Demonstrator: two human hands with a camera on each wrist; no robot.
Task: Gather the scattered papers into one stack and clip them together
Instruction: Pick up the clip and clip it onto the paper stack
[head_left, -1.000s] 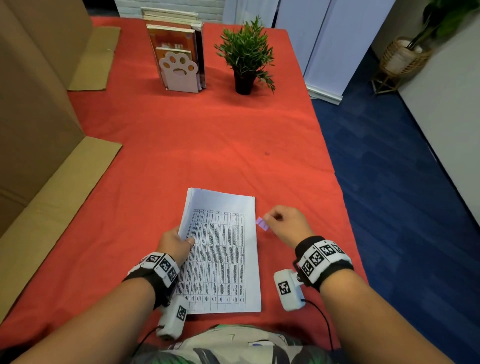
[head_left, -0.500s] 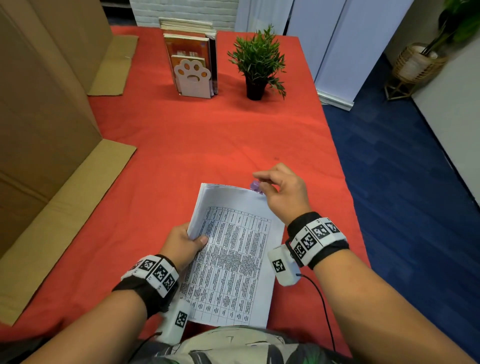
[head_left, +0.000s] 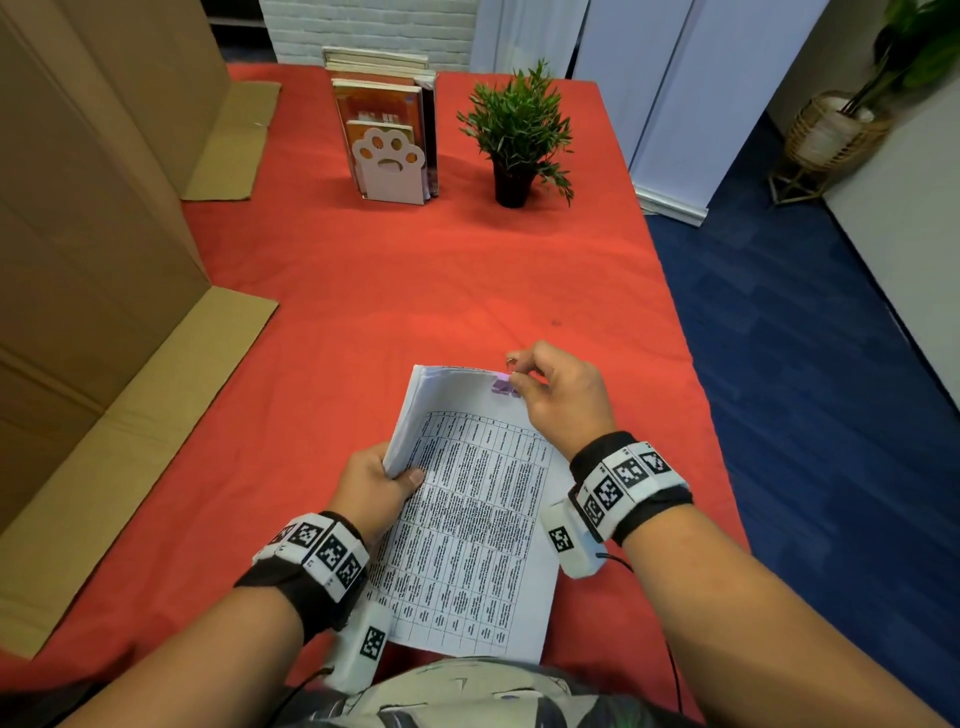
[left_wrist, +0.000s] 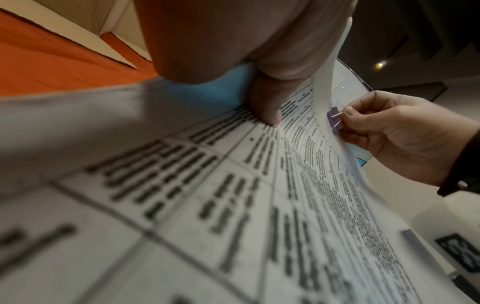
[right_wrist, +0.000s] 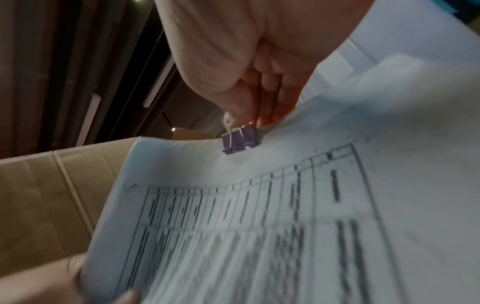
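A stack of printed papers (head_left: 467, 519) with a table on the top sheet is lifted off the red tablecloth. My left hand (head_left: 387, 475) grips its left edge, thumb on top; the thumb also shows in the left wrist view (left_wrist: 267, 115). A small purple binder clip (head_left: 503, 387) sits on the stack's top edge, near the right corner. My right hand (head_left: 524, 382) pinches the clip's wire handles. The clip (right_wrist: 239, 140) straddles the paper edge in the right wrist view, and the clip (left_wrist: 333, 121) shows in the left wrist view too.
On the red table (head_left: 415, 291) stand a paw-shaped bookend with books (head_left: 387, 156) and a potted plant (head_left: 517, 140) at the far end. Large cardboard sheets (head_left: 104, 260) line the left side. The table's right edge drops to blue carpet (head_left: 805, 338).
My right hand has carried the purple clip from beside the stack's right edge up to its top edge. My left hand has lifted the stack's left side off the table.
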